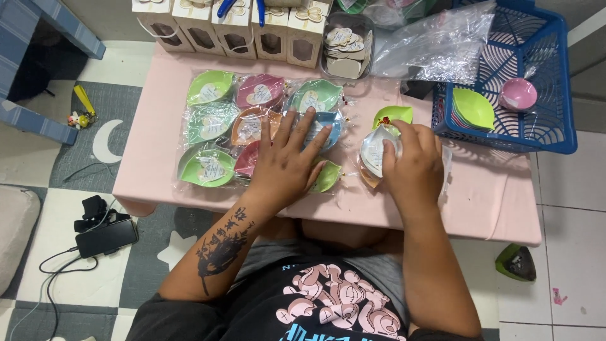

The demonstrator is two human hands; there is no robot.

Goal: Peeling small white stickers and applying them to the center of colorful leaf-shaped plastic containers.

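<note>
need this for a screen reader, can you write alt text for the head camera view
Seen from above, a person's left hand lies flat on bagged leaf-shaped dishes on a pink table, while the right hand holds one wrapped dish. A blue basket with loose dishes stands at the right, small window boxes along the far edge.

Wrapped leaf-shaped dishes (252, 126) lie flat on the pink worktop (158, 126), packed edge to edge in rows at centre-left. Colours are green, pink, orange and blue; each sits in clear film with a pale heart-shaped card on top. The left hand (287, 164) rests flat on the right end of the group. Just right of it, one wrapped dish (374, 151) stands tilted, held by the right hand (413, 161); an unwrapped green dish (392, 114) lies just beyond.
</note>
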